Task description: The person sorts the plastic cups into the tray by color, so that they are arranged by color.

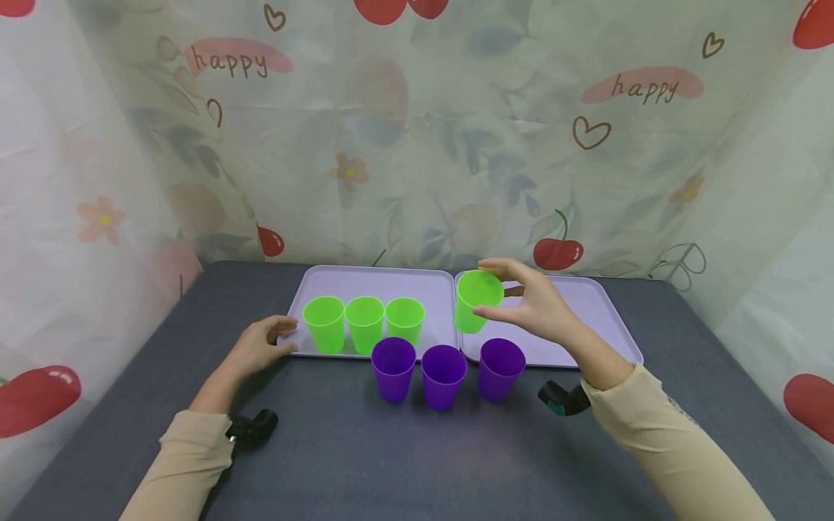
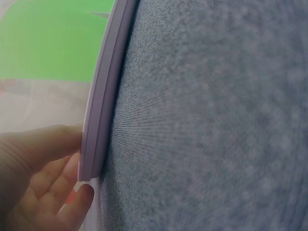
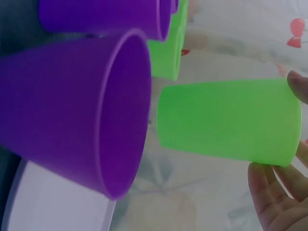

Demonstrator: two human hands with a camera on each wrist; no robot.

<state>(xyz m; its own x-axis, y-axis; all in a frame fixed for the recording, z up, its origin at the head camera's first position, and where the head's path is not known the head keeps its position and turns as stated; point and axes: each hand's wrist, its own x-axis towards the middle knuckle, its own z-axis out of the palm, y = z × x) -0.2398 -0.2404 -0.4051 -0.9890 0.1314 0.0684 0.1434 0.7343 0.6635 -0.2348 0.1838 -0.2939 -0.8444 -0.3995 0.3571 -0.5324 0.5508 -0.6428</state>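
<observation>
My right hand grips a lime-green cup between thumb and fingers near its rim. In the head view the cup appears over the left end of the right tray. The right wrist view shows the held cup raised above the purple cups. At the left tray, my left hand holds the left edge near the front corner; its thumb touches the rim. Three upright green cups stand in a row on that tray.
Three upright purple cups stand on the dark grey table in front of the trays. The two lilac trays lie side by side. A patterned curtain hangs behind and at both sides.
</observation>
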